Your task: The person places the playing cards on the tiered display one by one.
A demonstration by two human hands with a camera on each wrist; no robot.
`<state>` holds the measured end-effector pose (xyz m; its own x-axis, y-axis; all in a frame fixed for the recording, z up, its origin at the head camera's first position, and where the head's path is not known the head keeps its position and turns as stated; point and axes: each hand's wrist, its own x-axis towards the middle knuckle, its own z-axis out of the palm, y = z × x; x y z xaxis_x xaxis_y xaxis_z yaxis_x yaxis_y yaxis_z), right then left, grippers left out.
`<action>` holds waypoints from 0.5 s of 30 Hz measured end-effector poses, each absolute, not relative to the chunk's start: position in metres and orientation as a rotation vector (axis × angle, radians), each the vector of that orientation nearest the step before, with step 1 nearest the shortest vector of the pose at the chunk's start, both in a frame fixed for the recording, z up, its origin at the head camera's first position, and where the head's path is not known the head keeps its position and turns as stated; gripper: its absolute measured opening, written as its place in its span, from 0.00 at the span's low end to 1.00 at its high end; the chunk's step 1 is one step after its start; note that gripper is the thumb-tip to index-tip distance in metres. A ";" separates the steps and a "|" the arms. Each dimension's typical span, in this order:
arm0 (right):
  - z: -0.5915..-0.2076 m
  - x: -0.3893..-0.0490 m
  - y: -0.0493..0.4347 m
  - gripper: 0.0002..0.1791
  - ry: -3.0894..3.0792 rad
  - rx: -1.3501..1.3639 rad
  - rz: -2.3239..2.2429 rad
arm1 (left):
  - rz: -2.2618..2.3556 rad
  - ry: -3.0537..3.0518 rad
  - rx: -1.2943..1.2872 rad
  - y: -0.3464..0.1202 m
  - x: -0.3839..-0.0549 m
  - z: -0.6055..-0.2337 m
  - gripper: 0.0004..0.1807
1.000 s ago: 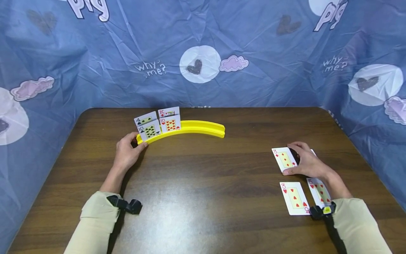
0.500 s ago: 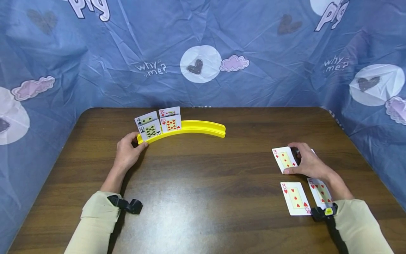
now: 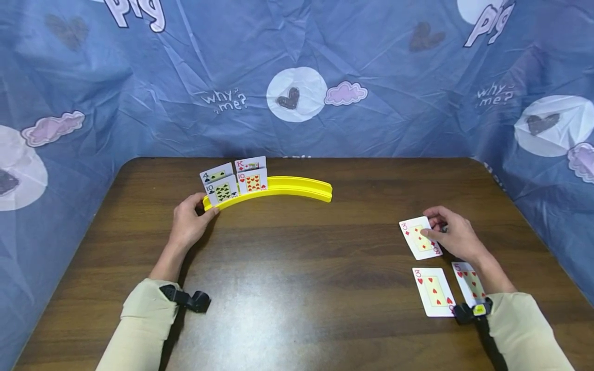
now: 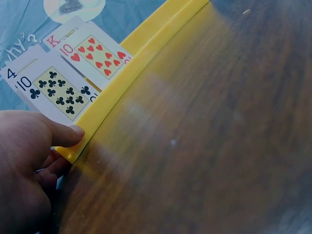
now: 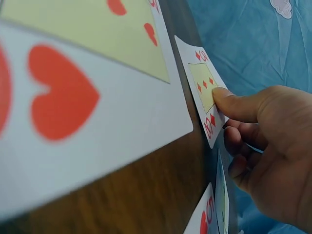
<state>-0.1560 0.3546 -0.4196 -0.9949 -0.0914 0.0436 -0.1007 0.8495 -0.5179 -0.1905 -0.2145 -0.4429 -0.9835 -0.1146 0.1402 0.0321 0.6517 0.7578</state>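
My left hand grips the left end of a curved yellow card holder, thumb on its front. In the holder stand a ten of clubs before a black four, and a ten of hearts before a king of diamonds. At the right of the table, my right hand pinches a three of diamonds, thumb on its face and fingers behind. The right wrist view shows that card tilted. Closer to me lie a three of hearts and a five of hearts.
Another card shows edge-on below the right hand in the right wrist view. The right sleeve and wrist camera overlap the five of hearts. Patterned blue cloth hangs round the back and sides of the brown table.
My right thumb has moved from the near edge of the three of diamonds onto its face, and more of the card shows. The left hand keeps its hold on the card holder.
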 end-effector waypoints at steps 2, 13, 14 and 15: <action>-0.419 -0.156 0.355 0.20 -2.968 0.154 0.845 | -1.243 -2.688 0.065 -0.214 -0.191 -0.443 0.18; -0.408 -0.159 0.352 0.22 -2.885 0.032 1.022 | -1.238 -2.683 0.067 -0.214 -0.191 -0.444 0.18; -0.407 -0.160 0.351 0.21 -2.886 0.016 1.035 | -1.238 -2.684 0.068 -0.214 -0.191 -0.444 0.18; -0.405 -0.160 0.351 0.20 -2.887 0.000 1.048 | -1.238 -2.685 0.070 -0.214 -0.191 -0.444 0.18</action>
<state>-0.1598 0.3512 -0.4050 -0.9975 0.0241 0.0660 -0.0238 0.7673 -0.6409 -0.1906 -0.2145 -0.4435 -0.9820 -0.1190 0.1466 0.0343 0.6512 0.7581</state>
